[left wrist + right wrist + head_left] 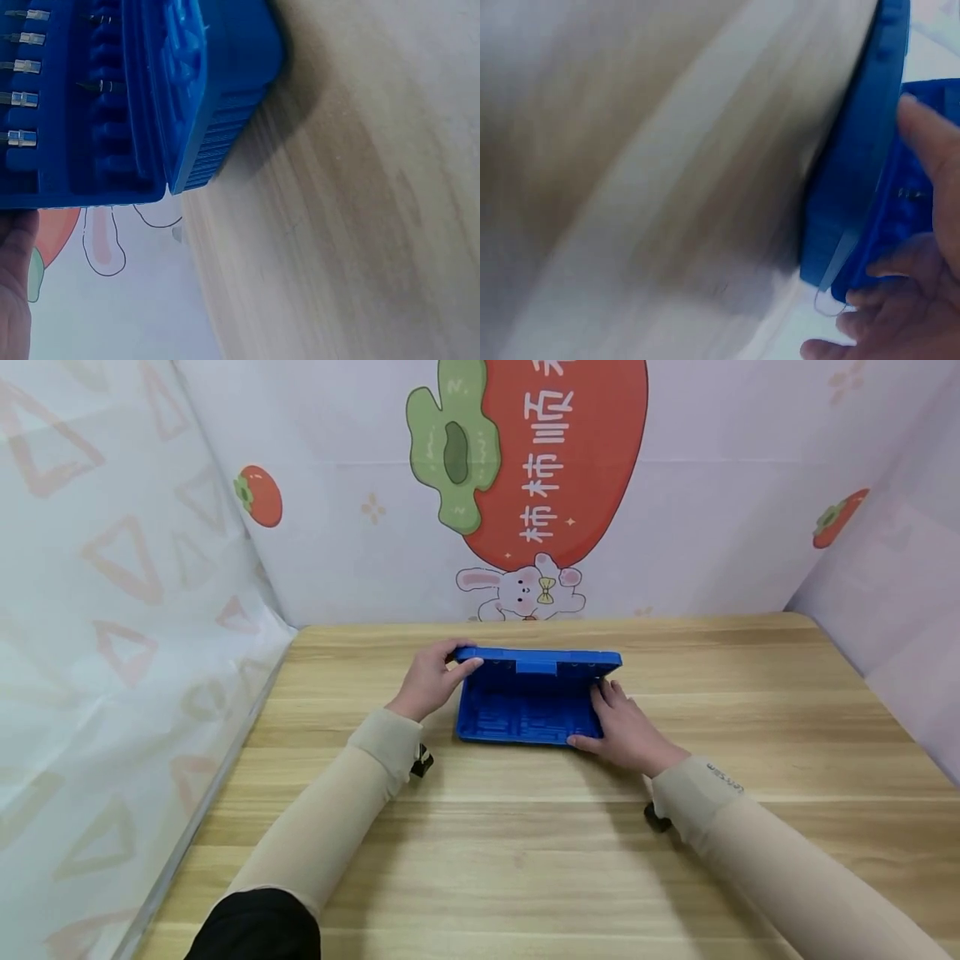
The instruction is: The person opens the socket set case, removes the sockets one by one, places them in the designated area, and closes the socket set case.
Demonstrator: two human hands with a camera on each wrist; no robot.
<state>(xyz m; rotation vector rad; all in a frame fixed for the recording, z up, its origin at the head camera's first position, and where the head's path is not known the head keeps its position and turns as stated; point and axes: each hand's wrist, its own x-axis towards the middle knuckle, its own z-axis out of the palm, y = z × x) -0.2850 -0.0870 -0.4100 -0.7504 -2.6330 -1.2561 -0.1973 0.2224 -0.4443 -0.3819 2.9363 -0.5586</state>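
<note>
A blue plastic bit case (517, 718) lies on the table with its hinged lid (540, 657) raised partway. At the lid's left end, my left hand (437, 677) pinches the edge between thumb and fingers. Around the right end of the base, my right hand (626, 731) holds on, thumb at the front corner and fingers toward the back. Several metal bits (26, 66) sit in the lid's slots in the left wrist view. The base (236, 97) shows moulded grooves. In the right wrist view, the hand (930, 247) partly covers the case.
The wooden table (517, 860) extends around the case. Behind it stands a printed cloth backdrop (360, 560), and another patterned cloth (112, 652) hangs along the left edge. Black wrist devices (422, 762) sit under both sleeves.
</note>
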